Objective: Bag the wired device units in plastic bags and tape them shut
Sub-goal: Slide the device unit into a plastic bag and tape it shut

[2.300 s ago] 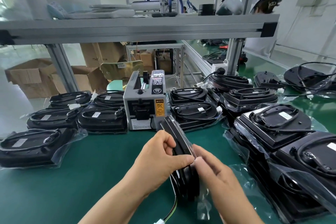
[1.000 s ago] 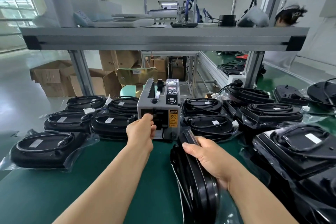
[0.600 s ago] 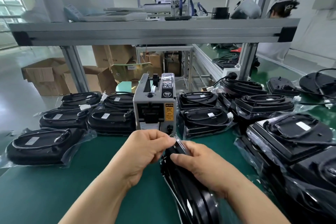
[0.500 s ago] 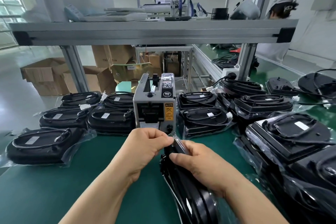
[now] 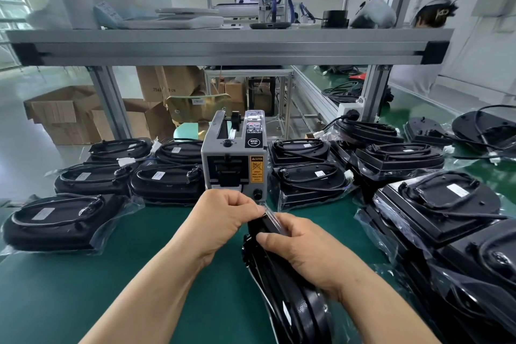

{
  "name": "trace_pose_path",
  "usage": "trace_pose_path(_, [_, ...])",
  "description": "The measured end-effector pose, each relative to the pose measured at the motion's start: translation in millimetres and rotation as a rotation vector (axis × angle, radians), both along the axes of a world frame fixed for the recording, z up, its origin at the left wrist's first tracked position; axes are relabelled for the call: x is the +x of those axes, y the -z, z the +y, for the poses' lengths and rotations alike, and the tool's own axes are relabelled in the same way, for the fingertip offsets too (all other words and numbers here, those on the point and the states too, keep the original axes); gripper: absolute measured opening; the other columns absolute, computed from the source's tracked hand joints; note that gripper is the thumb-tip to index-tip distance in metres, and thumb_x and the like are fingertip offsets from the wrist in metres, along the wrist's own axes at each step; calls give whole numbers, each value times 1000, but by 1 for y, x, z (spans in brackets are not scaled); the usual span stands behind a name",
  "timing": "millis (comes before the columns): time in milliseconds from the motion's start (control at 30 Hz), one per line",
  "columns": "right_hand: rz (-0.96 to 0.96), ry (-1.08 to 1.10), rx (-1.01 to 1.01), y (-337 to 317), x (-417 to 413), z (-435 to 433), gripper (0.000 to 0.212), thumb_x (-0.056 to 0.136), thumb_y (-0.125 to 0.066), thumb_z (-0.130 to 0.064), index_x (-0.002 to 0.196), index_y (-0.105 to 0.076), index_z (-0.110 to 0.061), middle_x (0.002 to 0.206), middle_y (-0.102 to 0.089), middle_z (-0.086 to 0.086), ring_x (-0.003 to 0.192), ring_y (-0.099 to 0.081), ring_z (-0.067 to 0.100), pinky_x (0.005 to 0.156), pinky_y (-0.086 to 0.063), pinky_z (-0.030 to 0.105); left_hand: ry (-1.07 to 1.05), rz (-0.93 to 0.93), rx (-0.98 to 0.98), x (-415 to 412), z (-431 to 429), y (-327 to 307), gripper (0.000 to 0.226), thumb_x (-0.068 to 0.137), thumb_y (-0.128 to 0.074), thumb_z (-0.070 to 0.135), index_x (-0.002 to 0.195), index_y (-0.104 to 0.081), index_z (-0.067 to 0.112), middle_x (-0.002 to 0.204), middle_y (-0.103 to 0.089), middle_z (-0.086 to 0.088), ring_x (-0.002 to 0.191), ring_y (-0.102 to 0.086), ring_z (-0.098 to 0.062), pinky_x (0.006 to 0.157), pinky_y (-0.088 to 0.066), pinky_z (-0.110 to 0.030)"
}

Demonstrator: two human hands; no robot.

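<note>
A black wired device unit [image 5: 290, 296] in a clear plastic bag stands on edge on the green mat [image 5: 111, 288], in front of me. My right hand [image 5: 304, 251] grips its upper edge and holds the folded bag end. My left hand [image 5: 226, 218] pinches a clear strip of tape [image 5: 272, 215] against that folded end at the unit's top. Straight behind my hands stands the grey tape dispenser [image 5: 237, 159].
Bagged black units [image 5: 64, 220] lie in rows left of the dispenser, and more [image 5: 307, 179] are stacked to its right and along the right side [image 5: 435, 204]. An aluminium shelf beam [image 5: 229, 45] crosses overhead. Cardboard boxes [image 5: 64, 112] stand on the floor behind. A person [image 5: 430, 17] sits far right.
One second ago my left hand was at the dispenser's slot. It came back with a tape strip and now presses it on the bag's folded end; my right hand kept hold of the unit.
</note>
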State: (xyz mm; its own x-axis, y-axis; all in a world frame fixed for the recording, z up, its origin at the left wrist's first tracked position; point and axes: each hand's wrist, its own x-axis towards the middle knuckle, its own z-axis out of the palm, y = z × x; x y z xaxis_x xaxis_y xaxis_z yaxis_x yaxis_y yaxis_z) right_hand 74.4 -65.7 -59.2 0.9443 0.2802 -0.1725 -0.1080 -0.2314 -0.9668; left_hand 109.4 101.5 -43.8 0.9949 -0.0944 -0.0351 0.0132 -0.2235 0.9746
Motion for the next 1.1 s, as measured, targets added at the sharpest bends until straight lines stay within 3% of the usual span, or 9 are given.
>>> trace_pose_path(167, [12, 5, 6, 2, 1, -1, 22, 91, -68, -26, 113, -67, -24, 103, -76, 11, 101, -71, 36, 96, -53, 54, -24, -22, -2, 1, 0, 2, 25, 78, -81, 16, 55, -70, 20, 44, -51, 14, 36, -42, 3, 39, -33, -7])
trace_pose_path(400, [-9, -6, -21, 4, 3, 1, 46, 72, -68, -45, 115, -65, -30, 102, -76, 7, 98, -72, 30, 95, -54, 52, -59, -58, 16, 1, -2, 4, 22, 79, -80, 15, 58, -72, 18, 47, -57, 12, 38, -46, 4, 41, -35, -7])
trace_pose_path(567, [-17, -5, -29, 5, 3, 2, 42, 74, -67, -45, 113, -66, -30, 100, -77, 7, 96, -73, 30, 94, -55, 52, -77, -73, 39, 1, -2, 4, 18, 77, -81, 18, 61, -73, 18, 58, -67, 6, 51, -56, 3, 49, -42, -9])
trace_pose_path(733, [-12, -14, -29, 4, 2, 1, 39, 77, -67, -42, 114, -66, -30, 100, -77, 6, 96, -73, 29, 95, -54, 52, -53, -29, -4, 2, -1, 4, 25, 78, -80, 13, 56, -70, 18, 45, -54, 12, 38, -44, 3, 40, -35, -9])
trace_pose_path(933, [22, -7, 19, 4, 2, 0, 23, 88, -68, -29, 111, -67, -24, 97, -77, 9, 93, -73, 33, 92, -56, 53, -20, 11, -20, 6, 2, 6, 22, 77, -79, 16, 57, -71, 21, 46, -51, 11, 38, -41, 1, 41, -33, -10])
trace_pose_path(1100, [7, -5, 28, 4, 2, 1, 35, 76, -68, -38, 108, -67, -25, 99, -77, 11, 96, -72, 36, 93, -55, 55, -41, -49, 29, 7, 2, 9, 23, 77, -80, 17, 57, -70, 20, 51, -57, 10, 41, -45, 2, 43, -37, -9])
